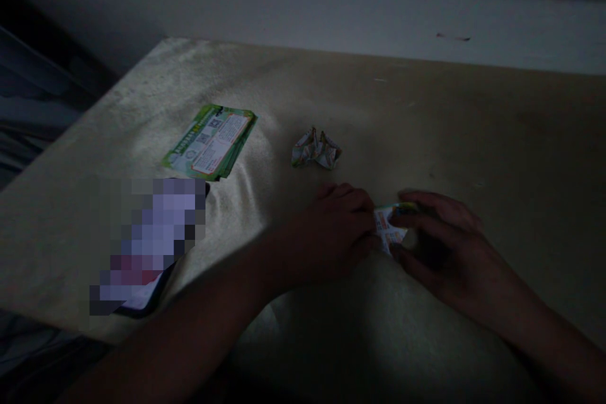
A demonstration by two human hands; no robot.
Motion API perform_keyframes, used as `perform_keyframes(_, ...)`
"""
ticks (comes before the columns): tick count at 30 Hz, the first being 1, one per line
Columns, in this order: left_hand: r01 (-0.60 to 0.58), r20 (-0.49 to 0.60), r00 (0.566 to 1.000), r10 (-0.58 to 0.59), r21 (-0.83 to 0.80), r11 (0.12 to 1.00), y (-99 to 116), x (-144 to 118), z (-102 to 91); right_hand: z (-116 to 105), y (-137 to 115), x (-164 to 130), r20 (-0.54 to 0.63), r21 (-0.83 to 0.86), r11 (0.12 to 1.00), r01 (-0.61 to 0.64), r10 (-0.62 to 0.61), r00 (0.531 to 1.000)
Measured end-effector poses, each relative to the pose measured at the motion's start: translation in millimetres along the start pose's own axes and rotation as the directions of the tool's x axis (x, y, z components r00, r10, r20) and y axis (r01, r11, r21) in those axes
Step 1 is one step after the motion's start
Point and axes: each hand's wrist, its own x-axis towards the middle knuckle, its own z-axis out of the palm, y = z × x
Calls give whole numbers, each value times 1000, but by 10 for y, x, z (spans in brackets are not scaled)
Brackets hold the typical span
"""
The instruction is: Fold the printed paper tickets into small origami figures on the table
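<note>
Head view: left hand and right hand fingers jointly pinch a printed paper piece against the bench.

One head-worn view looks forward and down from close above — the table stretches beyond the fingers, wall past its far edge.

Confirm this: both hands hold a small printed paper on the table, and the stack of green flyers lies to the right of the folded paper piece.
One error. The head view shows the stack of green flyers to the left of the folded paper piece. The left hand and right hand do hold the small printed paper on the table.
</note>
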Motion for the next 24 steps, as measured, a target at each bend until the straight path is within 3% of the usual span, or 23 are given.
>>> perform_keyframes(8,116,-100,988,-117,-15,993,-17,28,90,-9,-34,-11,5,7,1000,-17,17,1000)
perform_keyframes(24,190,-211,964,-162,118,975,46,105,290,14,-18,-22,18,19,999,-46,46,999)
